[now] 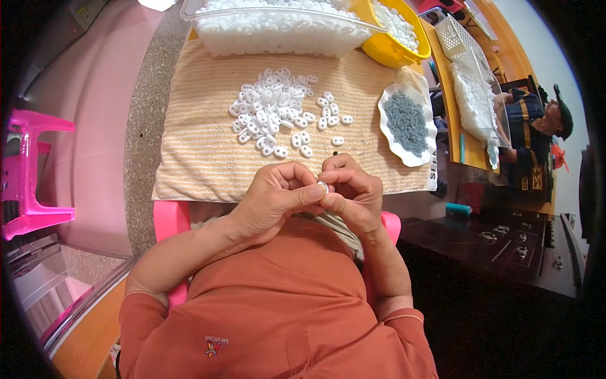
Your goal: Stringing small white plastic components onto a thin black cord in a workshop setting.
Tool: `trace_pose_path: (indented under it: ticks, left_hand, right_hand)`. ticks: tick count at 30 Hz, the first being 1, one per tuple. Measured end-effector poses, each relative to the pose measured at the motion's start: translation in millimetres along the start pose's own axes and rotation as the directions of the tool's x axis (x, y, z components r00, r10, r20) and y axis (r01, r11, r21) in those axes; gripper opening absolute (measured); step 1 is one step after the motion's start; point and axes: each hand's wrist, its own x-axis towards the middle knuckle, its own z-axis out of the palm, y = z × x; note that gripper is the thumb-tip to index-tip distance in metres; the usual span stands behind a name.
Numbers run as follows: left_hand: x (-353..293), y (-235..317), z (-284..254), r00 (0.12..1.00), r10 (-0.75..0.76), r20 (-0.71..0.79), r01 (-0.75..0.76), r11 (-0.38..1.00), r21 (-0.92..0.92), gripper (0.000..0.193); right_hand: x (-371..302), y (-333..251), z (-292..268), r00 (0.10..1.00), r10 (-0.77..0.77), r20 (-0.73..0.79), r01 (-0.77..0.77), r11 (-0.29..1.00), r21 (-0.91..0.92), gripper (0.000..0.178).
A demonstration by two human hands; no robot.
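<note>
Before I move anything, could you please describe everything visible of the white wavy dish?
The white wavy dish, perhaps plastic, lies face up on the striped beige towel, near the towel's right edge. Tiny grey pieces heap its middle; the rim is mostly bare. It sits right of the white oval pieces, touched by neither left hand nor right hand.

Dark capital letters (433, 167) stand along the right edge of the striped towel (202, 126). Near and left, small lettering (217, 339) and a multicoloured emblem (213, 347) mark the person's red-brown shirt (271, 306). Gold marks (536, 178) by a co-worker (535, 112), right, are unreadable.
</note>
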Motion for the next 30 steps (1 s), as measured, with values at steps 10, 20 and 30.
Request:
trace_pose_path:
  ticks: [10, 20, 30]
  left_hand:
    - [8, 1, -3, 0.999, -0.043, 0.001, 0.043, 0.999, -0.006, 0.012]
    - [3, 4, 2, 0.995, -0.101, 0.021, 0.101, 0.995, -0.014, 0.013]
    - [5, 4, 1, 0.996, -0.080, -0.027, 0.080, 0.997, -0.015, 0.013]
  right_hand:
    - [2, -1, -4, 0.999, 0.032, -0.025, -0.032, 0.999, 0.000, 0.027]
    - [1, -11, -8, 0.999, 0.028, -0.042, -0.028, 0.999, -0.018, 0.017]
    - [12, -27, -20, 0.980, -0.026, -0.196, -0.014, 0.980, -0.198, 0.016]
